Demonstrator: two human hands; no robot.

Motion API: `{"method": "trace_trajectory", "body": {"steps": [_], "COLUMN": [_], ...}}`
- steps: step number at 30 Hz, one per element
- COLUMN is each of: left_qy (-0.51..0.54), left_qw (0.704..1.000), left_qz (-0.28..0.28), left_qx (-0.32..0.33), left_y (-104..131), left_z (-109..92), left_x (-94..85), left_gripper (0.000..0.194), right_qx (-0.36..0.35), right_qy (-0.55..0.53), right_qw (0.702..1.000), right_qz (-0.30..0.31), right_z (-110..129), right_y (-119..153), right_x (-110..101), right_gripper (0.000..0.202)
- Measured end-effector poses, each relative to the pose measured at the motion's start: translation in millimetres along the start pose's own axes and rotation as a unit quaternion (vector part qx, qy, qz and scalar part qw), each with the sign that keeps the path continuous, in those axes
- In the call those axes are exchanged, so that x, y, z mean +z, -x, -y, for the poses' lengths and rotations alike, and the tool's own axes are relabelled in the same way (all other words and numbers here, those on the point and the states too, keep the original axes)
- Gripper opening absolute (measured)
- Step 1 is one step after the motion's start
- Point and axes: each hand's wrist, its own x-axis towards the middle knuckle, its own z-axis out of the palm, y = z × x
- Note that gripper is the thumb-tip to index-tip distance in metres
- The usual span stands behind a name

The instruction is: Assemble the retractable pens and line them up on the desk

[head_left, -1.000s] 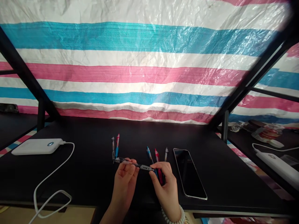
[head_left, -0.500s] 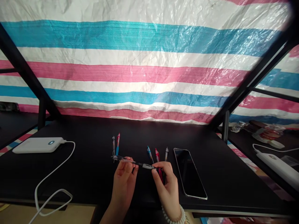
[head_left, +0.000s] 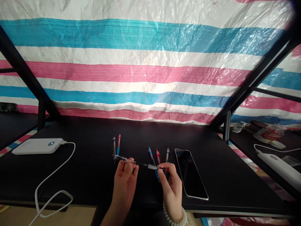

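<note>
My left hand (head_left: 125, 182) pinches the clear pen barrel (head_left: 120, 158), whose clip end points left. My right hand (head_left: 171, 185) has its thumb and finger closed on the grey pen front section (head_left: 152, 167). Between the two parts a thin dark refill (head_left: 141, 164) shows, running from the front section into the barrel. Behind the left hand lie a grey clear pen (head_left: 114, 145) and a red-and-blue pen (head_left: 118, 144). Just beyond my right hand are a blue pen (head_left: 150, 153), a red pen (head_left: 158, 155) and another grey clear pen (head_left: 167, 154), partly covered by the hand.
A phone (head_left: 191, 174) lies right of my right hand on the black table (head_left: 94, 182). At the left sits a white power bank (head_left: 37, 146) with a looping white cable (head_left: 55, 174). Black frame bars slant up on both sides before a striped sheet (head_left: 141, 73).
My right hand has moved slightly right with the front section, so the gap to the barrel is wider and more refill shows. The left hand stays nearly in place.
</note>
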Motion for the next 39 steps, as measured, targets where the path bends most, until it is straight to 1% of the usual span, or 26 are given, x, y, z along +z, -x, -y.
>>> {"method": "trace_trajectory", "body": {"steps": [4, 8, 14, 20, 25, 29, 36, 39], "left_qy": [0.009, 0.014, 0.021, 0.027, 0.03, 0.026, 0.002, -0.003], "left_qw": [1.0, 1.0, 1.0, 1.0, 1.0, 1.0, 1.0, 0.999], "left_qz": [-0.011, -0.02, 0.0, 0.0, -0.005, 0.01, 0.019, 0.034], "left_qx": [0.004, 0.008, 0.01, 0.013, 0.006, 0.002, -0.005, -0.01], "left_y": [0.4, 0.3, -0.2, 0.3, 1.0, 1.7, 2.8, 2.7], "left_z": [-0.4, -1.0, -1.0, -2.5, -3.7, -4.3, -3.6, -2.8], "left_x": [1.7, 2.8, 1.7, 3.1, 4.7, 4.1, 2.7, 2.0], "left_gripper": [0.023, 0.022, 0.016, 0.017, 0.02, 0.018, 0.016, 0.016], "right_qx": [0.012, 0.03, 0.06, 0.094, 0.086, 0.09, 0.089, 0.085], "right_qy": [-0.001, -0.01, -0.053, -0.105, -0.14, -0.149, -0.239, -0.241], "right_qw": [1.0, 0.999, 0.996, 0.988, 0.982, 0.979, 0.957, 0.957], "right_qz": [0.0, -0.007, -0.025, -0.056, -0.089, -0.107, -0.136, -0.138], "right_z": [0.5, 0.4, -3.1, -3.0, -4.5, -5.7, -4.1, -4.4], "right_y": [-0.3, 0.5, 1.4, 0.1, -2.2, -4.2, -9.3, -9.9], "right_x": [0.2, -0.3, -0.2, 0.4, 0.1, 0.0, 1.2, 1.3], "right_gripper": [0.016, 0.019, 0.023, 0.024, 0.024, 0.023, 0.023, 0.023]}}
